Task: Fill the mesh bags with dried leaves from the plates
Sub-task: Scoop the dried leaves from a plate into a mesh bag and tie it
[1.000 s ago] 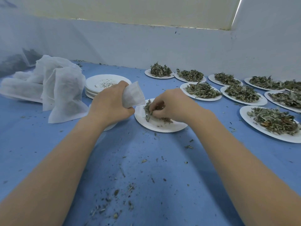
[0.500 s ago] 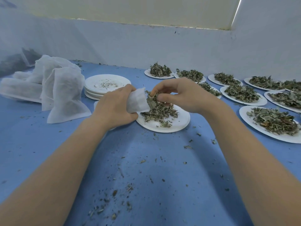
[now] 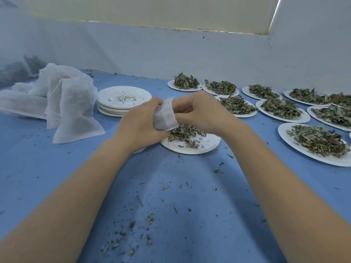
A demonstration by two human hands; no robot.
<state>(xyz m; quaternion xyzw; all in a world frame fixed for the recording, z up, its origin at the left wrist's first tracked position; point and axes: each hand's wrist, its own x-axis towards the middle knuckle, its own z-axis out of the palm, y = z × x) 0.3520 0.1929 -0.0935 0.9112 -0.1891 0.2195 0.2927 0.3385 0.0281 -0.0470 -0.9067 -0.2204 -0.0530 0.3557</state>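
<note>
Both hands meet over the nearest plate, and each grip is closed. Left hand [image 3: 138, 122] has its fingers curled round a small white mesh bag [image 3: 164, 116], bunching it while its mouth faces the other hand. Right hand [image 3: 197, 111] has its fingers bent and pressed against that mouth, apparently pushing a pinch of leaves in; whether any leaves are between those fingers cannot be told, since the knuckles hide them.

Nearest the viewer, the blue cloth-covered surface [image 3: 171, 215] is strewn with loose crumbs of dried leaf [image 3: 131, 224]. Just beyond, under the hands, sits a round white paper plate [image 3: 205, 147] with roughly half its dried green leaves [image 3: 184, 132] left, so this bag is judged only partly filled.

Further left lies a heap of white mesh bags [image 3: 62, 103], slumped and translucent; whether they are full or empty is unclear. Behind the hands, a stack of emptied white plates [image 3: 123, 100] carries only dust, suggesting several portions are done already.

To the right and toward the pale wall, about nine heaped white plates of dried leaves [image 3: 281, 109] are untouched. By that count, much of the job remains: finish this plate, then work through the rest.
</note>
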